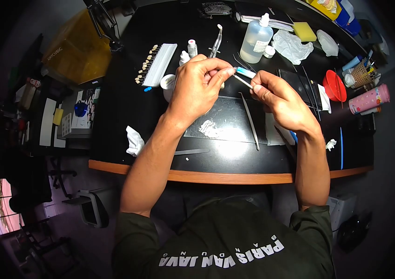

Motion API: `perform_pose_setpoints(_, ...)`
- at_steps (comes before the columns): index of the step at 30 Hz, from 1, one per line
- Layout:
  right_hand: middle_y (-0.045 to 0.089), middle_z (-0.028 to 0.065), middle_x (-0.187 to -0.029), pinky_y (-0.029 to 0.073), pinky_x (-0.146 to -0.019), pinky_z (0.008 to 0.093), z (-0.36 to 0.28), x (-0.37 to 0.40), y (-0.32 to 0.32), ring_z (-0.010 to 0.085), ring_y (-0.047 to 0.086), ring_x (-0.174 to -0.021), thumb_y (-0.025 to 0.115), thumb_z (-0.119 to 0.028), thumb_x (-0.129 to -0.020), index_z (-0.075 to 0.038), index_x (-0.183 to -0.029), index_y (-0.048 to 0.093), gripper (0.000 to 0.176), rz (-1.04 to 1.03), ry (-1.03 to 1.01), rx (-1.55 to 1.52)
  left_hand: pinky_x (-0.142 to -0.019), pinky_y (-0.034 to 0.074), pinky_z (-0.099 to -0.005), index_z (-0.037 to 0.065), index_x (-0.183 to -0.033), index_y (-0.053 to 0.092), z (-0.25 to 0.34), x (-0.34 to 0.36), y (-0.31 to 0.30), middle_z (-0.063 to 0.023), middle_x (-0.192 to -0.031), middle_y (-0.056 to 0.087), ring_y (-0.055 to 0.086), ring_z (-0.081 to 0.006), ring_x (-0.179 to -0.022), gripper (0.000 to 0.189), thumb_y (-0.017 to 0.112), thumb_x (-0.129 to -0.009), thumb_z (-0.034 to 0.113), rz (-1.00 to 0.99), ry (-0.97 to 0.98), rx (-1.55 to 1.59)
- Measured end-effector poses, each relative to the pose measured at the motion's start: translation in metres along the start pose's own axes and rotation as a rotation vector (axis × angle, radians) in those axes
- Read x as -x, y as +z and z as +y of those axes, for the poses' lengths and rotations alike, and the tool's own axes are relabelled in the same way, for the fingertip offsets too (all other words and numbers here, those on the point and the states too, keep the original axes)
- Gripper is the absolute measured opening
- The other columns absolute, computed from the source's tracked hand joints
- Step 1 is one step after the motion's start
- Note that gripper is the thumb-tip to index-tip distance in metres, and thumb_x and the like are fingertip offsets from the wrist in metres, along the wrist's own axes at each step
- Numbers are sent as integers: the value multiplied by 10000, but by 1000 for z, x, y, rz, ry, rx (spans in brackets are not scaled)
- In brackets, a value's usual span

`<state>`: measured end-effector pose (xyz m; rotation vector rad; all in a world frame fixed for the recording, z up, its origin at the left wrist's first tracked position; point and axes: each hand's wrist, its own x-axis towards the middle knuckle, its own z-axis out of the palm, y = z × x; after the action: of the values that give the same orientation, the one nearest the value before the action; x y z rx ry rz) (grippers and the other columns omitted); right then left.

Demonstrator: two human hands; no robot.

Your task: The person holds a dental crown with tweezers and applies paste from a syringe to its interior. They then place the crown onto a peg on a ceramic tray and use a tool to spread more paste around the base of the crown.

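In the middle of the head view, above the desk, my left hand [196,83] is closed in a pinch. Whatever small thing its fingertips hold is hidden, and I cannot make it out. My right hand [283,102] is wrapped round a thin pale stick-like tool [243,82], whose tip meets the left fingertips. A white and blue tube-like thing [245,72] shows just beyond that tool, between the hands. Beneath them lies a shiny slab [227,109] with a white smear [210,129] on it. A slim double-ended metal instrument [250,122] rests across its right side.
Left of the hands lies a tooth shade guide [160,65]. Small bottles [192,48] and a large clear bottle [256,41] stand beyond. Crumpled tissue [293,46], a red bowl [333,85] and a pink flask [369,99] are at the right. A wooden edge [225,177] runs along the front.
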<state>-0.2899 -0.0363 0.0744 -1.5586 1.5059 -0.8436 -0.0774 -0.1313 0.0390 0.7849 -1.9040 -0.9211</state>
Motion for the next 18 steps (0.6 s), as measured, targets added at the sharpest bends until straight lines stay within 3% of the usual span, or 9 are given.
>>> perform_pose_setpoints(2,542,-11,-849,420,-716,302,-10,5,-3,96,461,-782,551,-148,-1105,-29,-973,577,179,-9,76,-56,-596,365,-229,31,-1070,840,2,0,1,21,-812,574,427,-34,-678,118,814,-985,110,7,10,24)
perform_pose_setpoints(8,542,-28,-853,407,-734,281,-4,5,-4,84,462,-799,548,-139,-1092,-36,-963,572,167,-7,5,-144,-596,367,-239,21,-1046,837,10,1,-3,19,-781,580,454,-43,-678,131,834,-971,129,36,-2,29)
perform_pose_setpoints(11,556,-40,-853,385,-657,246,-4,6,-3,47,452,-742,553,-159,-1095,-62,-968,597,165,34,-43,-212,-595,376,-251,16,-1024,837,9,-1,-5,12,-759,573,464,-53,-674,137,845,-961,137,79,19,5)
perform_pose_setpoints(14,565,-54,-837,326,-561,211,4,7,-13,8,431,-673,558,-183,-1100,-95,-981,627,164,226,5,-400,-596,385,-259,16,-1002,840,0,-1,-5,6,-747,573,472,-60,-672,134,854,-953,140,136,40,-35)
perform_pose_setpoints(15,558,-68,-808,261,-497,192,4,5,-15,-21,403,-625,555,-207,-1109,-118,-998,648,169,311,-10,-390,-597,388,-260,17,-998,842,-2,-2,-5,6,-745,575,474,-61,-672,132,856,-951,139,142,35,-46)
perform_pose_setpoints(18,515,-78,-792,309,-599,220,1,9,-10,13,399,-691,570,-211,-1111,-85,-963,633,204,392,-43,-196,-595,390,-248,44,-1038,854,5,-1,-4,16,-760,574,469,-58,-671,111,848,-951,112,122,-8,-72)
